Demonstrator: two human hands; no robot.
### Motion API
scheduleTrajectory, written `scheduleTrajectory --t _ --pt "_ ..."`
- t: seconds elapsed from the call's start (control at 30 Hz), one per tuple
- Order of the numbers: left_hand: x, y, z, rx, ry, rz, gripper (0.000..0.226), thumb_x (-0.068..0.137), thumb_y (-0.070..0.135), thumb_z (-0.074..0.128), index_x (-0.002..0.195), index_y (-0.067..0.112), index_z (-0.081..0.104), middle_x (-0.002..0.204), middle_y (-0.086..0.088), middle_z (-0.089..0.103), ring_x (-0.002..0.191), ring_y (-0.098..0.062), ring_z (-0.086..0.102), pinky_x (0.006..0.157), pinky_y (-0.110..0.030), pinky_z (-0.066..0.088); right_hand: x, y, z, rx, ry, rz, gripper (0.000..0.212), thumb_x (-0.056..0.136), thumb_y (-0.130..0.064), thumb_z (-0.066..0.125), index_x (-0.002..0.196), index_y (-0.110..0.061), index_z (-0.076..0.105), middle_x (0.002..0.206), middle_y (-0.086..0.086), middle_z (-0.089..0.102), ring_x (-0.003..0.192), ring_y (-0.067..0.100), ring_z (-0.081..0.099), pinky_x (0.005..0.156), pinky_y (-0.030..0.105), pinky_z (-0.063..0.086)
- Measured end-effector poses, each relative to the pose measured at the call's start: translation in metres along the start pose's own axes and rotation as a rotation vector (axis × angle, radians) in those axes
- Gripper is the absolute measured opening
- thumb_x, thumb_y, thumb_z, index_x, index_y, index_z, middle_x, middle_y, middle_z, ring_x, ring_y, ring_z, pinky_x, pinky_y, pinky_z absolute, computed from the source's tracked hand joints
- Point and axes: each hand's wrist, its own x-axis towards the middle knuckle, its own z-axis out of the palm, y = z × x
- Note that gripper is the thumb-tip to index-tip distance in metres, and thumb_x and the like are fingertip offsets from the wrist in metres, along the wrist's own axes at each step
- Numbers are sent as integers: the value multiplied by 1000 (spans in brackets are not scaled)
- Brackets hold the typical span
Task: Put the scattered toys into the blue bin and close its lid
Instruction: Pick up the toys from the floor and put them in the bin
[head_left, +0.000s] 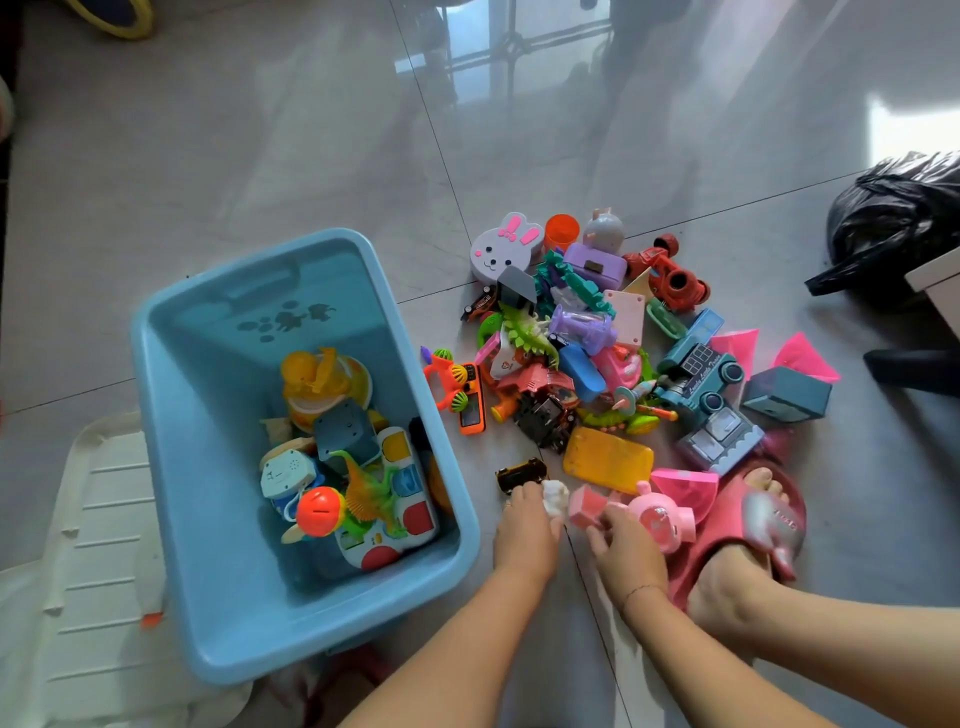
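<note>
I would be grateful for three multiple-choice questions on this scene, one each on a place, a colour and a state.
1. Where does the heap of loose toys lie, relative to the blue bin?
A. Inside it
B. On the floor to its right
C. Stacked on its lid

2. What colour is the pig toy that the right hand grips?
A. Green
B. Pink
C. Black

3. In what state is the bin?
A. Lid shut
B. Tipped over
C. Open and partly filled

Answers: B, the heap rests on the floor beside the bin; B, the pig's body is plainly pink; C, several toys show through the open top.
</note>
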Motion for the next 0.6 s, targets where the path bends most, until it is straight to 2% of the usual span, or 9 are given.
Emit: scheduleTrajectory --t 0.13,0.17,0.23,0.33,0.4,0.47,0.5,0.57,0.6 --pt "-28 40 -37 -338 248 209 30 86 24 63 111 17 50 107 2 54 96 -14 54 78 -23 44 21 -34 -35 289 327 40 13 88 -20 57 78 -14 53 86 10 59 75 25 54 65 31 37" --pt "-36 52 -52 -439 362 266 31 84 25 65 111 17 52 104 2 56 92 -12 55 78 -20 46 23 -51 -45 368 389 -1 12 89 -20 58 79 -14 53 87 11 58 75 23 52 66 30 37" --pt "-45 73 -90 -633 690 302 31 84 29 66 109 15 54 100 3 60 87 -7 58 76 -16 48 20 -93 -63 483 471 -158 10 89 -19 60 81 -15 55 87 9 57 75 20 51 66 30 38" --pt "-42 72 -164 -812 1243 178 28 83 25 68 104 13 54 97 0 63 77 5 59 68 -7 43 -3 -158 -77 600 425 -476 2 88 -15 60 86 -15 59 87 6 60 77 19 56 68 24 45" --pt "-37 43 -208 -868 1494 40 33 81 21 68 106 5 55 101 0 60 72 9 58 65 -7 42 -25 -191 -76 588 324 -687 3 87 -15 58 87 -13 60 86 3 59 76 15 56 70 22 47" --pt "-35 4 -234 -899 1578 -110 43 79 24 66 111 -1 54 106 0 58 68 7 57 62 -9 44 -46 -212 -67 482 204 -853 11 87 -19 58 93 -10 60 92 3 59 80 12 55 73 23 49" --pt "-35 -15 -239 -893 1581 -184 46 79 25 64 114 -2 53 109 -2 57 72 2 58 64 -9 44 -52 -217 -59 433 137 -900 18 87 -22 58 101 -10 60 100 3 59 86 12 56 78 25 50" --pt "-33 -45 -236 -834 1517 -337 51 78 26 61 120 0 50 121 -10 54 97 -19 59 76 -13 43 -53 -214 -45 401 43 -880 43 86 -28 59 126 -14 50 126 4 50 110 14 53 95 25 46" --pt "-31 -50 -229 -794 1466 -389 55 78 25 60 124 0 47 127 -15 50 109 -27 53 85 -19 42 -46 -205 -39 417 64 -802 53 85 -30 61 133 -16 44 134 4 43 122 14 46 104 24 39"
